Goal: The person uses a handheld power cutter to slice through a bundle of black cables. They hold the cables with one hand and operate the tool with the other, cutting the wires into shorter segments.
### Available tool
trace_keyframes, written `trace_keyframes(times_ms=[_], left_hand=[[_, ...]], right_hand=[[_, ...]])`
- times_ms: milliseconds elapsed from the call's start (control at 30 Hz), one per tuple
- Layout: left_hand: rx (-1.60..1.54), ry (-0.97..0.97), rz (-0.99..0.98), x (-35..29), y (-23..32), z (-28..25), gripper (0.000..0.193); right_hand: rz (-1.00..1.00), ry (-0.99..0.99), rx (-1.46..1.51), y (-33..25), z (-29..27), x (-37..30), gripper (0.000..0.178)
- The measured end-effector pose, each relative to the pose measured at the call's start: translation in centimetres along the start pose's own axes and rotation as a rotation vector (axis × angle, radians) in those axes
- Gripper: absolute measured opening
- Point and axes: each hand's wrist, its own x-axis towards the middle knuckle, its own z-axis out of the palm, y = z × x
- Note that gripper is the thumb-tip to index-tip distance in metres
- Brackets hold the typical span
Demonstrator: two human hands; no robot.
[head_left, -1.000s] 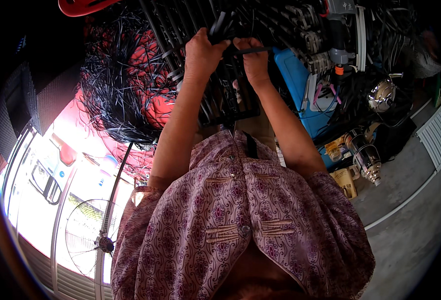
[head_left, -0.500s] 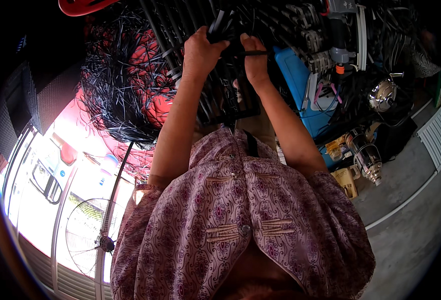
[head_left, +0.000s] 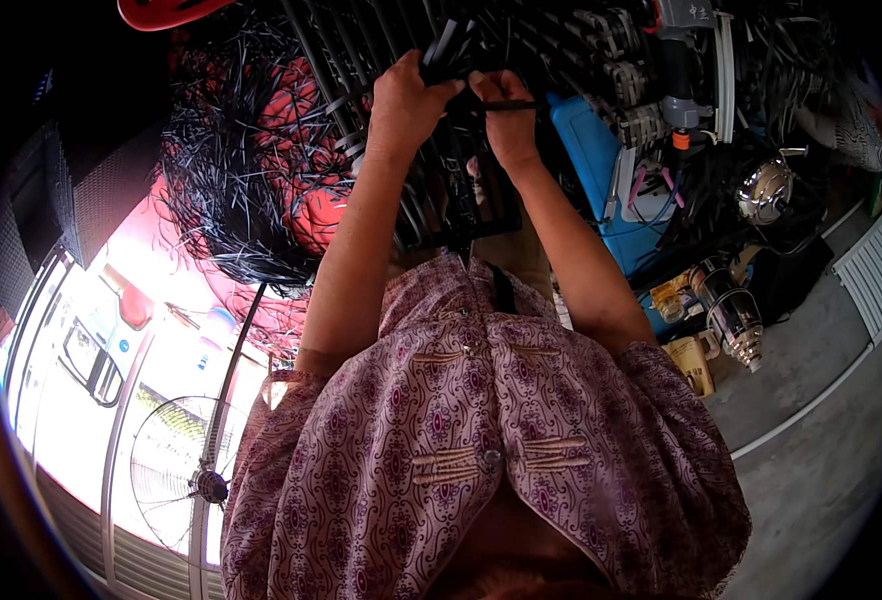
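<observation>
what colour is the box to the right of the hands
Blue: the plastic box shows best in the head view, partly under cables.

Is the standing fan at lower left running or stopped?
Cannot tell. The fan is small, seen through its wire cage against bright glare, and the blades cannot be made out clearly.

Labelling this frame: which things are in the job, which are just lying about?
In hand: left hand and right hand gripping black strips over black frame.

Lying about: loose strip pile, blue box, chrome fittings, fan.
</observation>
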Motion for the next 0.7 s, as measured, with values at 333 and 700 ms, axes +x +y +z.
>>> trace_keyframes(times_ms=[333, 700], left_hand=[[0.140, 0.079, 0.025, 0.8, -1.9, 1.1, 0.040], [0.075, 0.086, -0.037, 0.6, -0.7, 0.9, 0.041]], right_hand=[[0.012, -0.040, 0.237, 1.1, -0.5, 0.7, 0.029], [-0.018, 0.229, 0.162, -1.9, -2.3, -0.1, 0.034]])
